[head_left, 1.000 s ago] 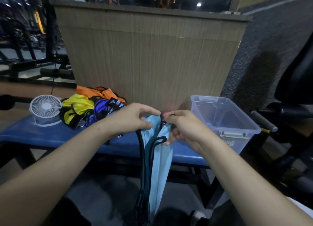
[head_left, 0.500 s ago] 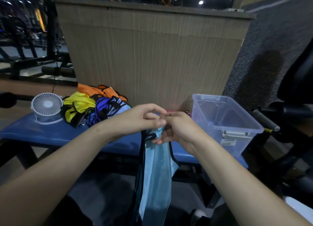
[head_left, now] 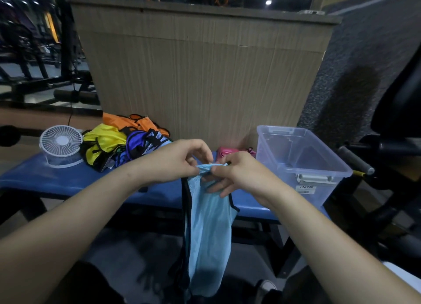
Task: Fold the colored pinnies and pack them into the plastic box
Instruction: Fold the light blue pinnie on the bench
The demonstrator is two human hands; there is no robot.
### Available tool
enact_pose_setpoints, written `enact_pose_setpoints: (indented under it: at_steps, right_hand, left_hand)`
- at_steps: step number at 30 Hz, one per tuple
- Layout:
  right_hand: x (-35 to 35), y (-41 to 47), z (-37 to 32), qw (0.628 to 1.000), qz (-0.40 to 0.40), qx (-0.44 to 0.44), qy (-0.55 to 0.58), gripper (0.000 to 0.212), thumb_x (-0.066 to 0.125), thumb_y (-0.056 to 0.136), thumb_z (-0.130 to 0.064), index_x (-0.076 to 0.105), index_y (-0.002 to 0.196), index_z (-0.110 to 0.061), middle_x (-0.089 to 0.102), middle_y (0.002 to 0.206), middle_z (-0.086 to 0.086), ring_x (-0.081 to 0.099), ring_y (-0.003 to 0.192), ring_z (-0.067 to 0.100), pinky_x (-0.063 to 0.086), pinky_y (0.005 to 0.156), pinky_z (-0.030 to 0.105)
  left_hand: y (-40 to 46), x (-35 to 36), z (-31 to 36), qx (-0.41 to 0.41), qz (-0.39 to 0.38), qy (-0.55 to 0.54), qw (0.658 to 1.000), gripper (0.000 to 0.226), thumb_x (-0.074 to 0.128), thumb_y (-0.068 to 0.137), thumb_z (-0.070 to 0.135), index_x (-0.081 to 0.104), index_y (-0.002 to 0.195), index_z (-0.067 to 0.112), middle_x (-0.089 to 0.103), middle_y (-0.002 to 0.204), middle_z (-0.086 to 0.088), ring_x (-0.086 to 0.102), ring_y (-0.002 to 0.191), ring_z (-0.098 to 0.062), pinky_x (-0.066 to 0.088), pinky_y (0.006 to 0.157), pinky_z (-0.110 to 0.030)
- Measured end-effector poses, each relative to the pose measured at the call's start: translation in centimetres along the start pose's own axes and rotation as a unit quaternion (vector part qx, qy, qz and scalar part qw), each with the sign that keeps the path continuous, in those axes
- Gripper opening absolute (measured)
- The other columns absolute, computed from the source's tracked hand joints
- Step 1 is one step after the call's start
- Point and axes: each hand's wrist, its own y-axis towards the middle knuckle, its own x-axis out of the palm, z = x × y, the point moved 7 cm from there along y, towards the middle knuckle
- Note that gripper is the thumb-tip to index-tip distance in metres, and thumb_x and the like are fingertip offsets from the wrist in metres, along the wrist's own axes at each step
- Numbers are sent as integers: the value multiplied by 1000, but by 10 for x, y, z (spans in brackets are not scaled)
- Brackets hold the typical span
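Note:
A light blue mesh pinny (head_left: 208,235) with black trim hangs down in front of the blue bench (head_left: 57,180). My left hand (head_left: 175,160) and my right hand (head_left: 237,173) both pinch its top edge, fingertips close together. A pile of yellow, orange and purple pinnies (head_left: 123,142) lies on the bench to the left. A pink pinny (head_left: 230,152) lies just left of the clear plastic box (head_left: 319,167), which stands at the bench's right end with nothing visible inside.
A small white fan (head_left: 61,145) sits on the bench's left end. A wooden panel (head_left: 205,71) rises behind the bench. Black gym equipment (head_left: 387,155) stands close on the right, with a grey handle beside the box. Floor lies below the bench.
Both hands have shifted along the pinny's top edge and drawn together. The pink pinny beside the box has come into sight behind my right hand.

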Motion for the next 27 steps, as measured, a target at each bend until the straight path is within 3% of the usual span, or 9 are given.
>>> enact_pose_setpoints:
  at_steps: [4, 7, 10, 13, 17, 20, 24, 27]
  right_hand:
    - [-4, -2, 4, 994, 22, 5, -109, 11, 59, 94, -14, 66, 92, -7, 77, 80, 3, 75, 72, 23, 52, 60, 34]
    - [-15, 1, 4, 969, 93, -21, -227, 13, 68, 87, -24, 66, 75, -19, 66, 57, -3, 62, 50, 15, 45, 52, 28]
    - [-23, 4, 1, 940, 142, -49, -305, 22, 80, 78, -37, 64, 68, -27, 54, 67, -7, 48, 60, 8, 39, 58, 30]
    - [-19, 6, 1, 946, 124, -67, -292, 24, 82, 79, -33, 61, 72, -24, 56, 79, -4, 49, 69, 8, 38, 64, 29]
    - [-20, 8, 6, 972, 116, -53, -198, 26, 81, 81, -18, 57, 74, -21, 61, 72, -4, 52, 64, 9, 41, 65, 28]
    - [-19, 8, 3, 975, 128, -72, -166, 25, 81, 79, -13, 58, 75, -22, 67, 72, -1, 60, 68, 17, 51, 74, 40]
    - [-18, 9, -4, 973, 153, -106, -140, 22, 80, 79, -12, 60, 79, -22, 72, 80, 2, 65, 75, 23, 54, 80, 48]
    - [-14, 9, -8, 975, 146, -116, -124, 26, 79, 78, -8, 57, 85, -20, 73, 80, 3, 62, 71, 19, 53, 78, 46]
  left_hand:
    - [0, -2, -1, 8, -15, 18, 1000, 32, 63, 87, -5, 64, 102, 24, 69, 105, 9, 58, 76, -9, 49, 66, -20]
    - [-1, -2, 1, 17, -25, 15, 999, 34, 61, 87, -7, 64, 104, 22, 69, 107, 5, 58, 78, -11, 50, 67, -20]
    - [-1, -5, 0, 14, -33, 17, 999, 34, 62, 88, -7, 64, 107, 22, 69, 107, 4, 59, 81, -12, 52, 70, -22]
    - [-1, -6, 1, 17, -42, 15, 999, 36, 61, 88, -9, 63, 108, 21, 69, 107, 1, 59, 84, -11, 52, 73, -23]
    - [-3, -11, -1, 14, -26, 27, 999, 36, 62, 87, -7, 64, 107, 24, 70, 105, 4, 64, 91, -20, 56, 78, -30]
    - [-4, -11, -6, 10, -9, 52, 999, 33, 61, 89, -3, 64, 104, 25, 68, 102, 2, 64, 85, -19, 55, 78, -43]
    - [-4, -9, -11, 19, 28, 55, 998, 22, 63, 91, 6, 64, 103, 24, 68, 100, 8, 66, 92, -11, 53, 77, -25]
    - [-4, 4, -12, 19, 22, 66, 997, 19, 72, 90, 29, 64, 106, 27, 68, 97, 11, 63, 90, -1, 46, 76, -14]
